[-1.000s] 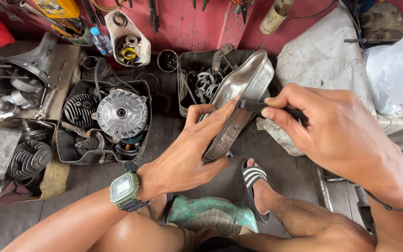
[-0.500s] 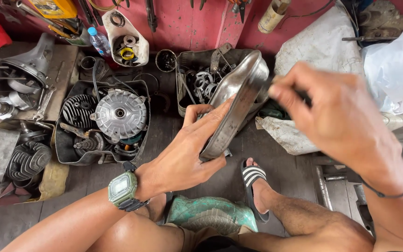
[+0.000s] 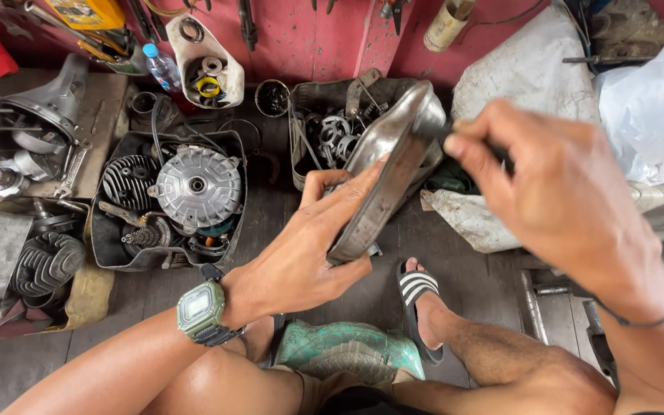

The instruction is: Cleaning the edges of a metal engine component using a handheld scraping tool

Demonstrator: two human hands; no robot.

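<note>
The curved metal cover (image 3: 393,169) is held on edge above the floorboards, propped up so its rim can be worked. It is clasped from below by the left hand (image 3: 309,253), fingers wrapped round it. A dark tool (image 3: 443,132) (blurred) is pinched shut in the right hand (image 3: 555,192), wrist bent down.

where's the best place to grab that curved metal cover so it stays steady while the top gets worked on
Probably the lower half of the metal cover, from the left and beneath. It stands tilted on edge, so a palm behind with fingers over the rim braces it, as the left hand does, leaving the top free for the right hand.
</note>
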